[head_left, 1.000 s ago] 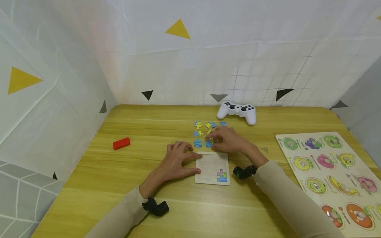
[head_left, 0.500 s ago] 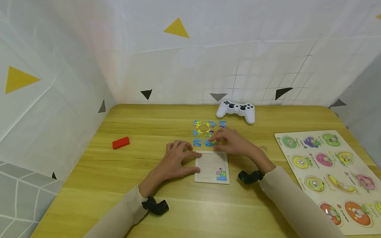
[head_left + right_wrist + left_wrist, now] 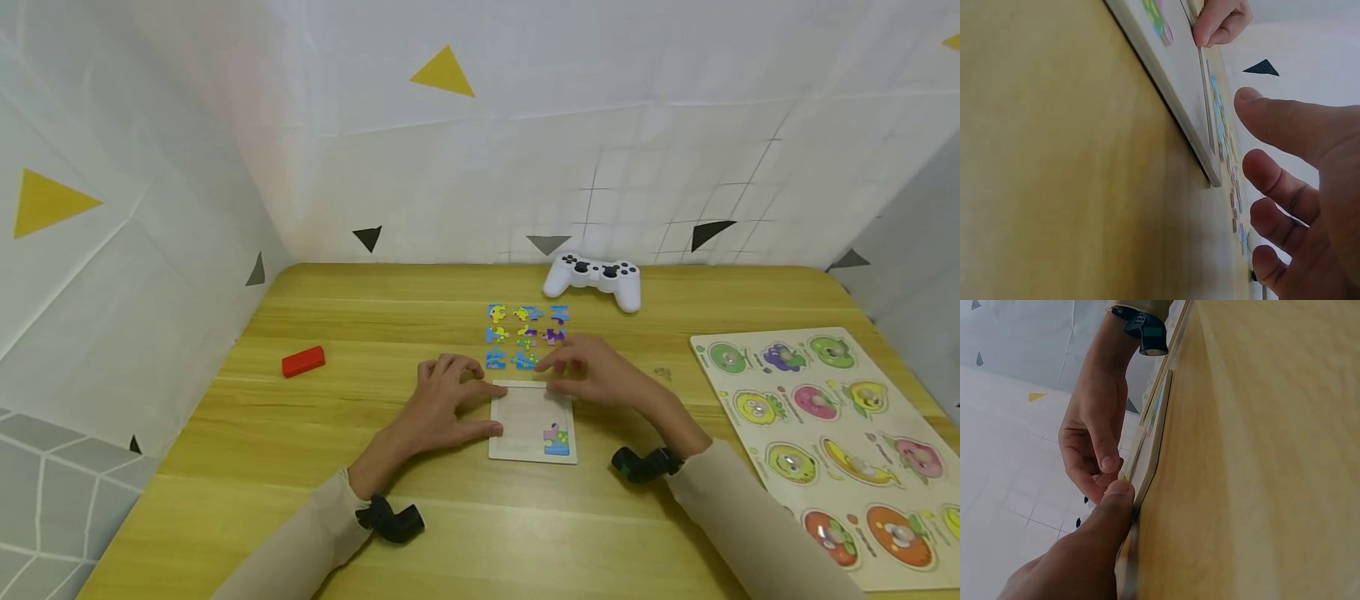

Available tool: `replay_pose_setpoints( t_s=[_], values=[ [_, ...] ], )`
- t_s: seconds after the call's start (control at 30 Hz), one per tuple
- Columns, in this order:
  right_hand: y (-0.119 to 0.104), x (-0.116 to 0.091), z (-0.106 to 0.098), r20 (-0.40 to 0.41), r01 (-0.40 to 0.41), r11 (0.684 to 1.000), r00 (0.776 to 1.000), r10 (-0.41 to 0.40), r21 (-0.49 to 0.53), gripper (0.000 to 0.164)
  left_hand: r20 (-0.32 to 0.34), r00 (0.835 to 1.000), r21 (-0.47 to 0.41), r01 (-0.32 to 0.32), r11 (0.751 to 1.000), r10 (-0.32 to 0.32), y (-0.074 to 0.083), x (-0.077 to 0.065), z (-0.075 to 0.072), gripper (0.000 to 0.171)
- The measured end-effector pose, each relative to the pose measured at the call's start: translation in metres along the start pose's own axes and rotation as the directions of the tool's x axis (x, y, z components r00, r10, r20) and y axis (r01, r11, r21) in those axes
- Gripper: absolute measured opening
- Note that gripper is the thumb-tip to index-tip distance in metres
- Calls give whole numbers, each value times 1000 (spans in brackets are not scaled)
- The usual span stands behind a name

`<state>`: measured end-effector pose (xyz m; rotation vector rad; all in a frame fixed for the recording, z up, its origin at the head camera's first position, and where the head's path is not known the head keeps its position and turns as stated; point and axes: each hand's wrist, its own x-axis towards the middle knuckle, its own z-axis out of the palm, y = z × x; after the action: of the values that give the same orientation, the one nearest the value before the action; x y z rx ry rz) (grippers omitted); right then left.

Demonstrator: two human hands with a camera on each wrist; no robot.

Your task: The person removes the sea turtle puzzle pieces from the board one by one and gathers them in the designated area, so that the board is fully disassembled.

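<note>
A small pale puzzle tray point(image 3: 517, 421) lies on the table with one blue, pink and green jigsaw piece point(image 3: 557, 442) in its lower right corner. My left hand point(image 3: 442, 408) rests beside the tray, its thumb and index finger touching the left rim. My right hand point(image 3: 603, 375) hovers over the tray's upper right corner. In the right wrist view its fingers point(image 3: 1264, 170) stand apart from the thumb, with nothing between them. Several loose jigsaw pieces point(image 3: 496, 336) in blue, yellow and purple lie in rows behind the tray.
A white game controller point(image 3: 592, 279) lies near the table's back edge. At the right is a large fruit peg puzzle board point(image 3: 780, 433). A red block point(image 3: 303, 362) lies on the left side. Patterned white cloth point(image 3: 450, 183) hangs behind the table.
My right hand has drawn back from over the loose pieces, right and toward me, uncovering a purple piece. My left hand stays at the tray's left rim.
</note>
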<state>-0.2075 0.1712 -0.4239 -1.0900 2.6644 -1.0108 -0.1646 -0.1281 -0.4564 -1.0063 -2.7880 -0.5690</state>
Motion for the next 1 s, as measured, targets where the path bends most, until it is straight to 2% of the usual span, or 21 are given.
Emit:
replay_pose_setpoints(
  t_s=[0.23, 0.47, 0.7, 1.0],
  values=[
    [-5, -9, 1, 40, -50, 996, 998, 47, 76, 21, 11, 1000, 2, 7, 1000, -7, 0, 0, 0, 50],
    [-6, -13, 2, 55, -24, 997, 998, 19, 76, 24, -2, 1000, 6, 4, 1000, -4, 0, 0, 0, 50],
    [-9, -16, 0, 62, -62, 993, 997, 56, 99, 29, -19, 1000, 14, -9, 1000, 9, -1, 0, 1, 49],
    [-6, -21, -10, 18, -95, 993, 995, 94, 64, 28, -12, 1000, 9, -4, 1000, 4, 0, 0, 1, 49]
  ],
)
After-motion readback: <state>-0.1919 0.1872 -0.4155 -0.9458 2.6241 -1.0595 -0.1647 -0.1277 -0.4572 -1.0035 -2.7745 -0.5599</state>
